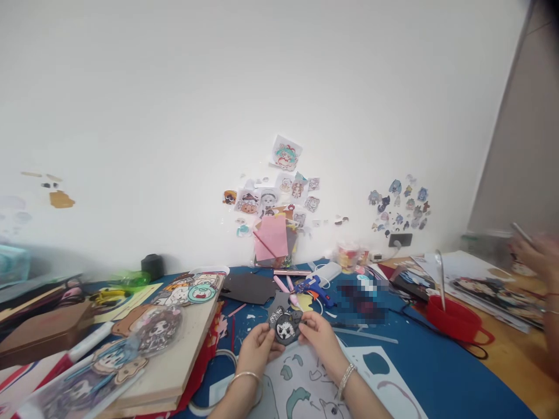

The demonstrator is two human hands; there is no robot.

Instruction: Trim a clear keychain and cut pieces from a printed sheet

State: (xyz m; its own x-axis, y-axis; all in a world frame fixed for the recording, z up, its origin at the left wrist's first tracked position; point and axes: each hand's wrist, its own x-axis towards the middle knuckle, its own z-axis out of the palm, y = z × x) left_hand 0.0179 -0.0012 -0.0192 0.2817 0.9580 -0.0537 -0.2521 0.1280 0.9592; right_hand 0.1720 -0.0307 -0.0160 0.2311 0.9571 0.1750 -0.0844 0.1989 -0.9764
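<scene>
Between my two hands is a dark grey cartoon cutout [286,329] with a round black-and-white character face, held just over the sheets in front of me. My left hand [258,348] pinches its left edge, while the fingers of my right hand [321,336] grip its right side. Under my wrists lies a printed paper pattern sheet [301,378] with grey-green shapes. A white sheet with cut-out holes [393,378] extends to the right of it. Just beyond the cutout rests a blue glue gun [315,289], close to pink pens [290,288] and a dark grey sheet [248,288].
A thick book [174,361] carrying cartoon cutouts stands at left, beside a brown box [43,334]. A roll of tape [198,401] lies near my left wrist. At right are a red mug [456,320] with a spoon and another person's hand [539,256] holding a phone-like object.
</scene>
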